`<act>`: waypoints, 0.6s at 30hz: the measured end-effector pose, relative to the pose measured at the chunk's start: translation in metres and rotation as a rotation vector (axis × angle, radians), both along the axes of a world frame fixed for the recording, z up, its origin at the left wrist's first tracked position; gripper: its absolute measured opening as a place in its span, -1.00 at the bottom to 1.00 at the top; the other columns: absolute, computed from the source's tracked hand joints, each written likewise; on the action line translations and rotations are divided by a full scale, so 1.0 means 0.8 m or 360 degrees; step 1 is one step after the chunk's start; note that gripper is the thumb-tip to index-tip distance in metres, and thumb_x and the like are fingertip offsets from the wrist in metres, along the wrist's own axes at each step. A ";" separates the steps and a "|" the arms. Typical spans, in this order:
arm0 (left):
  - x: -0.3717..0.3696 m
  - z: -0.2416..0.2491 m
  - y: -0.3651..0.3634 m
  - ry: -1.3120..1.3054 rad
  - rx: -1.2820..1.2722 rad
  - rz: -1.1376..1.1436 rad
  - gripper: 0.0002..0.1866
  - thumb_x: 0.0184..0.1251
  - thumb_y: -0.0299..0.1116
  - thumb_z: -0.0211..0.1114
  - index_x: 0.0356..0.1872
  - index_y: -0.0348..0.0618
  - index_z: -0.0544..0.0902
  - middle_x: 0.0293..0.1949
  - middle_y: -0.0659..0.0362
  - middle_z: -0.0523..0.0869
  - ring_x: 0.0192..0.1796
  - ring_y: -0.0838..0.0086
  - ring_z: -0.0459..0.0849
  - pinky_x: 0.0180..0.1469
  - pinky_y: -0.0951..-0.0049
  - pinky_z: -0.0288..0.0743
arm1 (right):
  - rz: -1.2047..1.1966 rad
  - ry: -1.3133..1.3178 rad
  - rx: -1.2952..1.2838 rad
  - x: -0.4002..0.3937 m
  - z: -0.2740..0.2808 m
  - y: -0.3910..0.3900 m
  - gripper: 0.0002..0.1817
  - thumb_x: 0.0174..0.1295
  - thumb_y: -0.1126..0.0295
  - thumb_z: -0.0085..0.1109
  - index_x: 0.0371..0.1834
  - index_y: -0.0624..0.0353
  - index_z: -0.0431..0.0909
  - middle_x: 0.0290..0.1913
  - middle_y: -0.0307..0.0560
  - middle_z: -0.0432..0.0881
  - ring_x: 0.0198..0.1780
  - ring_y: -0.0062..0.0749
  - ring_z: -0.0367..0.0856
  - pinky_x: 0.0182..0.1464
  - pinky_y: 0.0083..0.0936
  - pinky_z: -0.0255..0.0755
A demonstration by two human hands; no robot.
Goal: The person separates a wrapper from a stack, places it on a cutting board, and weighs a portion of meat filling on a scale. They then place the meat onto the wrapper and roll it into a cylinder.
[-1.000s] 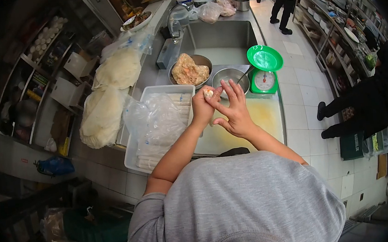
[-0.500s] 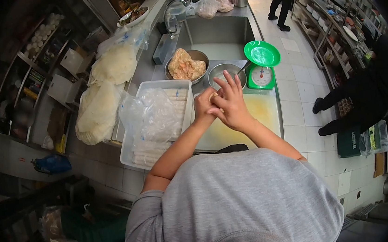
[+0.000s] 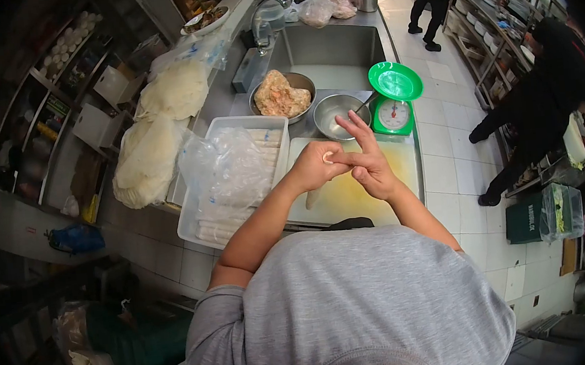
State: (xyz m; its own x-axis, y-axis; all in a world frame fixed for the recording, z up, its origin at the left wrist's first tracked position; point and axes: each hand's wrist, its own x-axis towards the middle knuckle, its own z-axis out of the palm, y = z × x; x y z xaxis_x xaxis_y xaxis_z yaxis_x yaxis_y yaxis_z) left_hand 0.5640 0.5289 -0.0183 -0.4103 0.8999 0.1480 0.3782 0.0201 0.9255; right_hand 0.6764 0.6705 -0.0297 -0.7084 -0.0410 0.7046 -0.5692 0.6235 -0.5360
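My left hand (image 3: 316, 165) is closed around a pale spring roll (image 3: 313, 198); one round white end shows at the top of the fist, and the other end pokes out below. My right hand (image 3: 372, 164) reaches across with its index finger at the roll's upper end, the other fingers apart. Both hands are above a white cutting board (image 3: 393, 166) with a yellow stain. Left of them, a white plastic tub (image 3: 187, 224) holds rows of rolls partly under a clear plastic bag (image 3: 228, 167). Behind the hands is a metal bowl (image 3: 328, 112) with a handle leaning in it.
A bowl of orange-pink filling (image 3: 281, 98) stands near the sink (image 3: 328, 45). At the right is a green weighing scale (image 3: 393, 115). Stacks of round wrappers (image 3: 146, 161) lie on the left ledge. A person in black (image 3: 545, 95) stands at the right-hand shelves.
My hands have shifted slightly nearer my body, and the roll's end now shows in my left fist. My right fingers have changed pose. The person in black has moved at the shelves.
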 end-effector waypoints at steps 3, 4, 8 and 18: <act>0.009 -0.003 -0.003 -0.0040 -0.0024 -0.0122 -0.75 0.09 -0.38 0.40 -0.62 -0.20 0.50 -0.67 0.33 0.47 -0.55 0.69 0.39 -0.51 0.54 0.28 | 0.0086 -0.0034 0.0157 0.001 0.005 0.002 -0.44 0.37 -0.16 -0.22 -0.10 0.00 0.69 0.41 0.15 0.20 0.50 0.15 -0.10 0.43 0.05 -0.23; 0.014 -0.006 -0.002 -0.0069 -0.0002 -0.0133 -0.75 0.11 -0.37 0.40 -0.62 -0.20 0.51 -0.68 0.33 0.47 -0.55 0.69 0.39 -0.51 0.54 0.28 | 0.0148 -0.0053 0.0136 0.002 0.006 0.003 -0.44 0.37 -0.16 -0.20 -0.12 0.02 0.69 0.40 0.15 0.21 0.49 0.15 -0.09 0.43 0.05 -0.23; 0.035 0.014 -0.005 -0.0264 -0.0027 -0.0116 -0.81 0.15 -0.36 0.38 -0.56 -0.20 0.61 -0.68 0.31 0.53 -0.60 0.70 0.45 -0.56 0.62 0.26 | 0.0413 -0.0045 -0.0688 0.013 -0.005 -0.007 -0.42 0.37 -0.16 -0.23 -0.10 0.04 0.68 0.38 0.15 0.24 0.48 0.13 -0.03 0.43 0.06 -0.22; 0.064 -0.001 -0.008 -0.0738 -0.0021 -0.0505 -0.84 0.16 -0.36 0.38 -0.51 -0.21 0.64 -0.69 0.32 0.50 -0.65 0.66 0.45 -0.58 0.62 0.29 | 0.0382 -0.0087 0.0005 0.053 0.016 0.007 -0.46 0.38 -0.05 -0.19 -0.21 0.12 0.72 0.33 0.18 0.31 0.46 0.09 0.01 0.41 -0.01 -0.12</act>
